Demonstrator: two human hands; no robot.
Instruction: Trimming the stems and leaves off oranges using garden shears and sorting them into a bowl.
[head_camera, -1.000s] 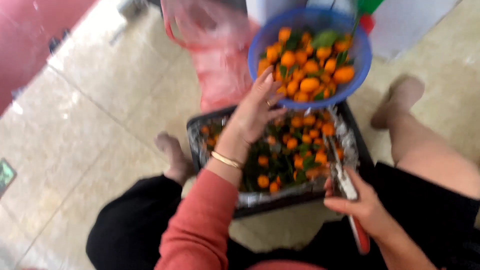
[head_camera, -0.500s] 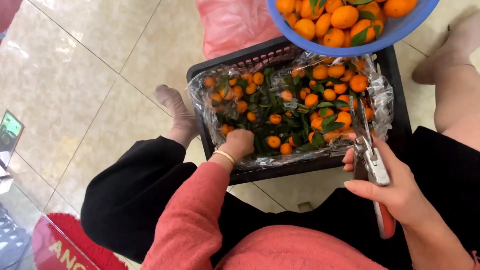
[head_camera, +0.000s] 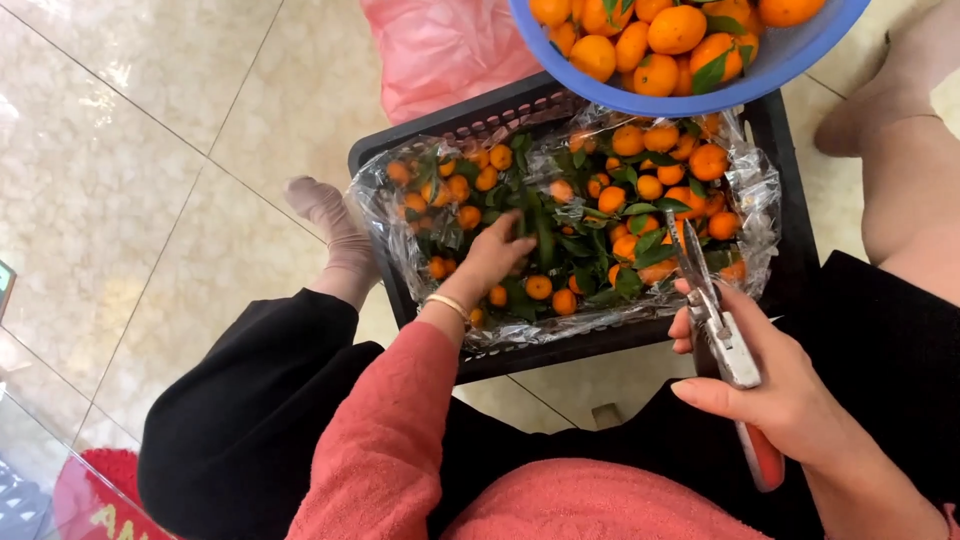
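In the head view, the left hand (head_camera: 492, 255) is now reaching down into the black crate (head_camera: 780, 180), where a second ago it was up at the rim of the blue basin (head_camera: 640, 100); half a second ago it was already low at the crate's near edge, so it is moving on from the basin to pick among the loose fruit. Its fingers are curling loosely into the leafy tangerines (head_camera: 560, 235) near the middle of the plastic-lined crate, touching leaves and stems; whether they are closing on one fruit I cannot tell. The right hand (head_camera: 775, 385) is wrapping firmly around the red-handled clippers (head_camera: 722, 335), holding them over the crate's near right corner, blades pointing toward the fruit and nearly closed. The basin is sitting heaped over the crate's far edge.
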